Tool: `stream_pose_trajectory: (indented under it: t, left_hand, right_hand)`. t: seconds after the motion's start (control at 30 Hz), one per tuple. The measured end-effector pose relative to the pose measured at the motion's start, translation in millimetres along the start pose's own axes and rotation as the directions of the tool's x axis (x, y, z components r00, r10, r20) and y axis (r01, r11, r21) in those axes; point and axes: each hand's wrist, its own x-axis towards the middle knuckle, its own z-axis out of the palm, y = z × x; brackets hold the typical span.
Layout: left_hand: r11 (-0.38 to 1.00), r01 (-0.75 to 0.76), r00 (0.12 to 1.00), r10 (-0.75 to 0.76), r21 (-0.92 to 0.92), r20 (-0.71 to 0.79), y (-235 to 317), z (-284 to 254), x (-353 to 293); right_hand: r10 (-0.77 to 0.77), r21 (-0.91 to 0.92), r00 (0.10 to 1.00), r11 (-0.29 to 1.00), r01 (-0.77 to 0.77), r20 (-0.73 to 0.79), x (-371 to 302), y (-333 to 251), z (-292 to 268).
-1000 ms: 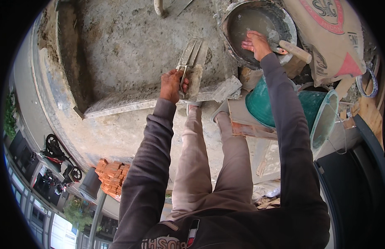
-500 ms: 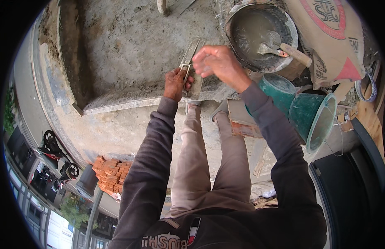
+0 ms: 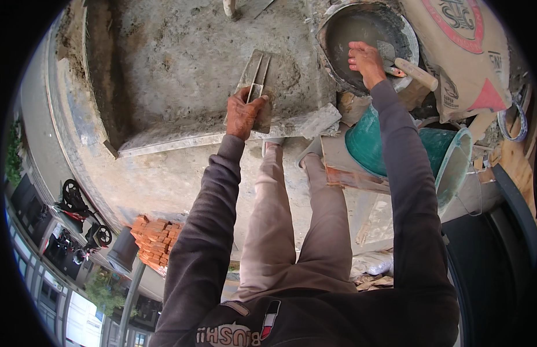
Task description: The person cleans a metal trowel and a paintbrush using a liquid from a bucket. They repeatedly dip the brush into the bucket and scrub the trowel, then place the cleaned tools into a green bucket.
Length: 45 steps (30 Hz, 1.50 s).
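My left hand grips the handle of a flat rectangular plastering trowel. The trowel's grey blade lies over the rough cement surface, near its front edge. My right hand is above a round mortar-stained bucket holding grey, watery mix. Its fingers are loosely bent and slightly apart, with nothing visible in them. Beside that hand, the orange-tipped handle of a brush shows; the hand covers its bristles. A second trowel with a wooden handle rests across the bucket's rim.
Teal buckets lie to the right, partly behind my right forearm. A large paper sack stands at the far right. A low concrete edge bounds the cement bed. Stacked red bricks and a parked motorcycle are at left.
My right hand has moved right, from beside the plastering trowel to over the bucket. The trowel in my left hand has turned, so its blade now shows broad and flat.
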Motion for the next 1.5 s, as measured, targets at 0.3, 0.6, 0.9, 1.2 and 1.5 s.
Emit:
stream_pose_trajectory:
  t: [0.3,0.6,0.9,1.2,1.5]
  left_hand:
    - [0.822,-0.139,0.984,0.176,0.552,-0.014,-7.3,-14.5,-14.4]
    - [0.677,-0.276,0.959,0.245,0.682,0.145,41.6,-10.5,-45.0]
    - [0.526,-0.178,0.966,0.254,0.832,0.046,27.8,-68.0,-47.1]
    - [0.438,-0.372,0.899,0.389,0.818,0.201,11.5,-43.2,-59.3]
    - [0.432,-0.392,0.895,0.384,0.812,0.228,14.2,-30.3,-38.3]
  right_hand:
    - [-0.147,0.628,0.84,0.733,-0.261,0.521,17.4,9.0,-15.6]
    - [-0.76,-0.071,0.57,0.579,0.812,0.314,-150.6,-24.8,86.5]
    - [-0.47,-0.267,0.879,0.86,0.436,-0.08,-43.4,-14.9,1.4]
    - [0.276,0.307,0.938,0.929,-0.205,-0.209,45.5,30.6,21.8]
    - [-0.245,0.572,0.768,0.799,-0.186,0.591,-106.2,-77.9,63.3]
